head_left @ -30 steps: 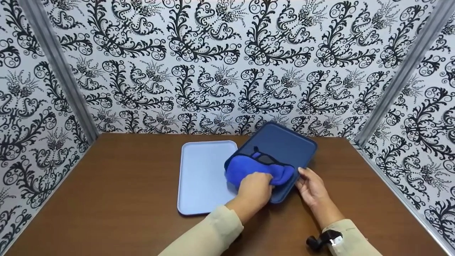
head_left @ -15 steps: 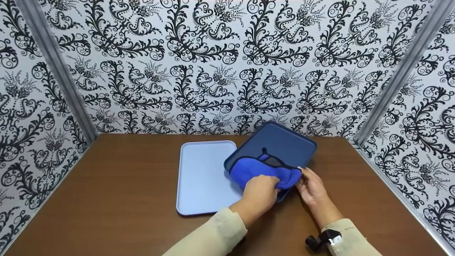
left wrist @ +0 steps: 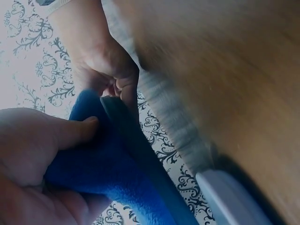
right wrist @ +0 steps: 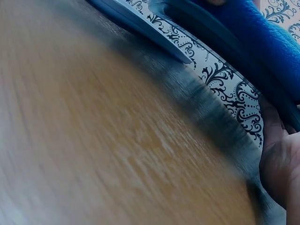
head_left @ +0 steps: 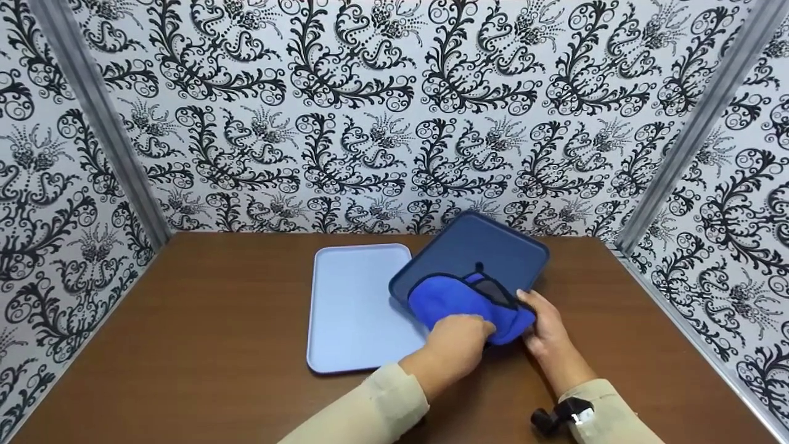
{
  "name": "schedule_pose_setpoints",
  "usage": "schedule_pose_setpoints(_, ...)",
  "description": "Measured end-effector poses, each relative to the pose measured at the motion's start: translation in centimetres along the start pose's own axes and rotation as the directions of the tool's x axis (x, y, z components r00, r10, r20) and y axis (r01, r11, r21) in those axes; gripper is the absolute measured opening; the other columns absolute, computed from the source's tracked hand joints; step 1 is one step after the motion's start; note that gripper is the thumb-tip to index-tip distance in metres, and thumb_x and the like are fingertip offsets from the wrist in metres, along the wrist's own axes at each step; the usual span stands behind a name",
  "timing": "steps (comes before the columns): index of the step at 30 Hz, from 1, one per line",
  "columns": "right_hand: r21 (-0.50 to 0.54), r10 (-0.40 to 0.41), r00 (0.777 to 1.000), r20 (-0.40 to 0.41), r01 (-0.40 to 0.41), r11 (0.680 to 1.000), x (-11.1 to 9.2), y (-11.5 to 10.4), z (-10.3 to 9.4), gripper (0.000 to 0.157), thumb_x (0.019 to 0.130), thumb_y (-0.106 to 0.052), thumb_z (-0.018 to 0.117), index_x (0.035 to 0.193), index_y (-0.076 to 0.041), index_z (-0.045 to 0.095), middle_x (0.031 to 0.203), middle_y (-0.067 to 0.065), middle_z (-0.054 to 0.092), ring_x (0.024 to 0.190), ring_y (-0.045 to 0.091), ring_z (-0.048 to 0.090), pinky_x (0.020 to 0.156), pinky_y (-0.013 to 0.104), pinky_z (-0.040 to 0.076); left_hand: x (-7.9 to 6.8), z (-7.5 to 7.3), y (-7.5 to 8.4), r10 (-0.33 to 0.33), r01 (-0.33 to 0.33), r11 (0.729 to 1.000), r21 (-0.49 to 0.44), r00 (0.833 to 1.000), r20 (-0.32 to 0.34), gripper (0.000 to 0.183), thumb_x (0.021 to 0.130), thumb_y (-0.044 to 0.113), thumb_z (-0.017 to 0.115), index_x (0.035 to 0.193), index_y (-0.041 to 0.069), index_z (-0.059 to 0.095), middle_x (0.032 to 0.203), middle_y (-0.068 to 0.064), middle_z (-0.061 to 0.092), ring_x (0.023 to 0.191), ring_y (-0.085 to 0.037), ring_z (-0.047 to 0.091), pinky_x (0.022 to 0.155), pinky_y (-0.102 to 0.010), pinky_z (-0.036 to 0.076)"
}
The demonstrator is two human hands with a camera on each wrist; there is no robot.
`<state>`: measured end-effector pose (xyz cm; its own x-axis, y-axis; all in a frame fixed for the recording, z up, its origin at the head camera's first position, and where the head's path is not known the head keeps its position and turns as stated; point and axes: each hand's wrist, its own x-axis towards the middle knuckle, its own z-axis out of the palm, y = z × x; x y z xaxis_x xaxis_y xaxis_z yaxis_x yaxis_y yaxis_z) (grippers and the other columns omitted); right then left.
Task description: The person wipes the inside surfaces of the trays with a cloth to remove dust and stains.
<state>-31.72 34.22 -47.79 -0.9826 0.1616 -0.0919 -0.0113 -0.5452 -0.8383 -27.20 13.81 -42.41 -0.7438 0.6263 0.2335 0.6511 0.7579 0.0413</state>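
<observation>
A fluffy blue cleaning cloth (head_left: 444, 299) with black edging and a grey patch lies against the face of a dark blue tray (head_left: 487, 240). My left hand (head_left: 459, 345) grips the cloth; in the left wrist view the thumb of that hand (left wrist: 28, 145) presses on a fold of the blue fabric (left wrist: 103, 164). With my right hand (head_left: 545, 327) I hold the dark tray by its right edge, thumb up at the rim. The tray is raised and tilted, its lower corner hidden behind the cloth and left hand. In the right wrist view, fingers (right wrist: 272, 122) support the tray's underside.
A light blue tray (head_left: 363, 308) lies flat on the brown wooden table (head_left: 216, 320), partly overlapped by the dark tray. Patterned panels (head_left: 357, 123) stand behind and at both sides. A black camera mount (head_left: 561, 416) sits on the right wrist.
My left hand has slid the cloth rightward and slightly down across the dark tray, toward the right hand. The right hand and both trays have stayed nearly in place.
</observation>
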Motion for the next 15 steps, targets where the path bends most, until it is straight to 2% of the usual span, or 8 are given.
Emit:
schedule_pose_setpoints(3, -0.008, 0.008, 1.0, -0.01, -0.008, 1.0, -0.1, 0.0, 0.0, 0.022, 0.107, -0.008, 0.047, 0.102, -0.011, 0.069, 0.089, 0.002, 0.076, 0.082, 0.012, 0.074, 0.075, 0.025, 0.061, -0.2, -0.1, -0.2, 0.05, -0.05, 0.998, 0.042, 0.999, 0.008, 0.026, 0.097, 0.012, 0.066, 0.108, 0.032, 0.078, 0.102, 0.01, 0.076, 0.094, -0.008, 0.072, 0.076, -0.027, 0.061)
schedule_pose_setpoints(6, -0.015, 0.021, 1.0, -0.015, -0.021, 1.0, 0.0, 0.0, 0.0, 0.023, 0.107, -0.01, 0.046, 0.103, -0.013, 0.069, 0.091, 0.0, 0.076, 0.085, 0.012, 0.073, 0.078, 0.025, 0.061, -0.6, -0.2, -0.5, 0.099, -0.097, 0.99, 0.106, 0.995, -0.02, 0.023, 0.097, 0.013, 0.067, 0.106, 0.031, 0.079, 0.1, 0.011, 0.076, 0.093, -0.007, 0.071, 0.077, -0.025, 0.061)
schedule_pose_setpoints(10, -0.029, 0.042, 0.998, -0.039, -0.043, 0.999, 0.1, 0.0, 0.1, 0.022, 0.107, -0.011, 0.049, 0.099, -0.015, 0.069, 0.087, -0.003, 0.075, 0.085, 0.011, 0.072, 0.079, 0.026, 0.06, -1.1, -0.3, -0.9, 0.157, -0.141, 0.97, 0.199, 0.986, -0.064, 0.019, 0.096, 0.015, 0.068, 0.1, 0.03, 0.078, 0.097, 0.012, 0.075, 0.091, -0.006, 0.07, 0.079, -0.021, 0.058)
schedule_pose_setpoints(15, -0.002, 0.034, 0.999, -0.031, -0.034, 0.999, 0.1, -0.1, 0.1, 0.026, 0.108, -0.009, 0.047, 0.096, -0.014, 0.07, 0.083, -0.002, 0.074, 0.079, 0.011, 0.07, 0.076, 0.025, 0.059, -1.3, -0.4, -1.6, 0.21, -0.179, 0.94, 0.291, 0.975, -0.079, 0.017, 0.097, 0.018, 0.067, 0.098, 0.031, 0.077, 0.096, 0.014, 0.074, 0.09, -0.005, 0.068, 0.082, -0.018, 0.055)
